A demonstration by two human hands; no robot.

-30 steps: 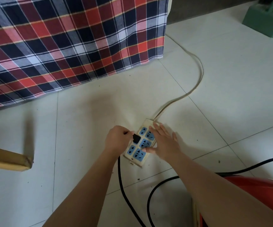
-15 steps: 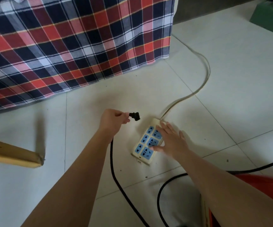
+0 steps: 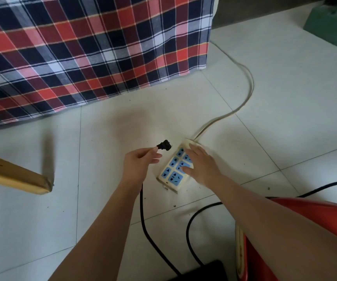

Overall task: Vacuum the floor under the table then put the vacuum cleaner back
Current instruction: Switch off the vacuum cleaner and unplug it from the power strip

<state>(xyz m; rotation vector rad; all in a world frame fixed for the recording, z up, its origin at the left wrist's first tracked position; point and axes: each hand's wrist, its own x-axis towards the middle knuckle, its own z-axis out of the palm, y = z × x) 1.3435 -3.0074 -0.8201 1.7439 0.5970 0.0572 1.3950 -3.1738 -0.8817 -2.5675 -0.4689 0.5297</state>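
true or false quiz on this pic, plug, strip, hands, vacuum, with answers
1. The black plug sits in a socket of the power strip. False: the left hand pinches it in the air beside the strip.
2. The right hand lies flat, fingers straight, on the power strip. True.
3. The power strip's own cord is black. False: the beige cord leaves its far end and curves toward the plaid cloth.
4. A red vacuum cleaner shows at the lower right edge. True.
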